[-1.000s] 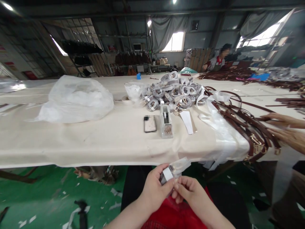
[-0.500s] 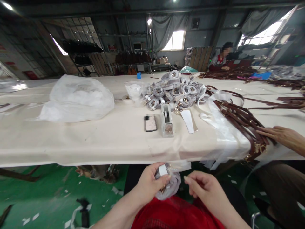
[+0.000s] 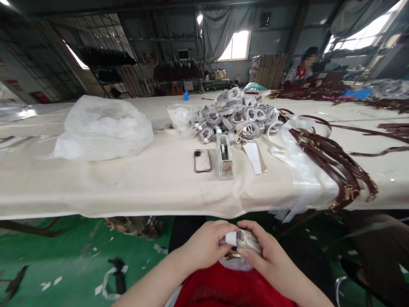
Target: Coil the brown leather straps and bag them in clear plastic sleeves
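Low in front of the table edge, my left hand [image 3: 206,245] and my right hand [image 3: 257,249] both close round one small wrapped strap bundle [image 3: 240,243], a grey coil in clear plastic with a white tape tab and a gold metal piece showing. The bundle sits over my lap, above red cloth. On the table beyond lie a clear tape dispenser [image 3: 224,159], a phone [image 3: 202,160] and a heap of similar wrapped strap bundles [image 3: 238,115].
A stuffed white plastic bag [image 3: 102,128] sits on the table's left. Brown leather straps [image 3: 329,155] and strips of clear plastic [image 3: 298,162] hang over the right edge. Another person sits at the far back right. Paper scraps litter the green floor.
My right hand, which had come off the bundle, has closed on it again beside the left. Another person's hands at the right edge have left the view.
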Available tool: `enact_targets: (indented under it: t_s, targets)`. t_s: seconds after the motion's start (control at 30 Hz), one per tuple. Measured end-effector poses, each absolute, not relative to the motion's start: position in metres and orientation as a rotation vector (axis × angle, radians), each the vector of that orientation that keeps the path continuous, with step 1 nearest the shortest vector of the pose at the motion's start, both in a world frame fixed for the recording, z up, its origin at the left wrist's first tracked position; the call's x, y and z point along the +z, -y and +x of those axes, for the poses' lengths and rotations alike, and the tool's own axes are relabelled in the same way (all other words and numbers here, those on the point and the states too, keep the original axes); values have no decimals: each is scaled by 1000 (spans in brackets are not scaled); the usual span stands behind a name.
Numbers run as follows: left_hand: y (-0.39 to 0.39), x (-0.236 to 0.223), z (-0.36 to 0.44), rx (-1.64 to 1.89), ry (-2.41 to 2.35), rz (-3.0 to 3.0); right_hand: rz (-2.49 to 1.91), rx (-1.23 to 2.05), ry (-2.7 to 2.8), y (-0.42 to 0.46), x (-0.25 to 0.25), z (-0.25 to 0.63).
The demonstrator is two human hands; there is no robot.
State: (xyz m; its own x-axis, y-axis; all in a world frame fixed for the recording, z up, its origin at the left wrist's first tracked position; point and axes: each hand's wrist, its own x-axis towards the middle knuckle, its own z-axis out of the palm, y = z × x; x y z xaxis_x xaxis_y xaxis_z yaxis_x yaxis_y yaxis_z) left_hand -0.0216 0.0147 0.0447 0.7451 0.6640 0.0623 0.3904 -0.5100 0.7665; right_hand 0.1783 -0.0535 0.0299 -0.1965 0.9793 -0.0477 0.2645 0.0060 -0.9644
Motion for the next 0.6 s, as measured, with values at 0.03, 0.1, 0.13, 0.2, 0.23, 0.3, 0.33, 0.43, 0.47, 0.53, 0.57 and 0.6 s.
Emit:
enact_targets:
  t_s: [0.03, 0.1, 0.13, 0.2, 0.23, 0.3, 0.33, 0.43, 0.47, 0.53, 0.57, 0.6]
  targets:
    - [-15, 42, -21, 473, -804, 2249, -1336, 1209, 1551, 55, 29, 176]
    - [-13, 37, -19, 622, -854, 2384, -1367, 1158, 1544, 60, 26, 170]
    - [-10, 33, -18, 729, -881, 2438, -1383, 1133, 1534, 62, 23, 167]
    - [-2, 27, -15, 965, -964, 2502, -1412, 1081, 1507, 68, 20, 161]
    - [2, 25, -14, 1067, -1023, 2509, -1422, 1064, 1495, 71, 19, 159]
    - [9, 19, -13, 1229, -1134, 2508, -1401, 1060, 1465, 74, 19, 156]
    - [11, 17, -12, 1295, -1175, 2515, -1363, 1091, 1439, 75, 20, 156]
    - [16, 10, -11, 1436, -1197, 2610, -1206, 1263, 1308, 73, 27, 156]
    - [17, 9, -11, 1464, -1206, 2640, -1175, 1314, 1270, 72, 29, 156]
    - [16, 9, -11, 1484, -1241, 2669, -1171, 1353, 1241, 68, 30, 155]
    - [15, 9, -11, 1482, -1258, 2671, -1184, 1342, 1250, 67, 30, 154]
    - [14, 10, -10, 1473, -1271, 2668, -1192, 1326, 1270, 65, 28, 153]
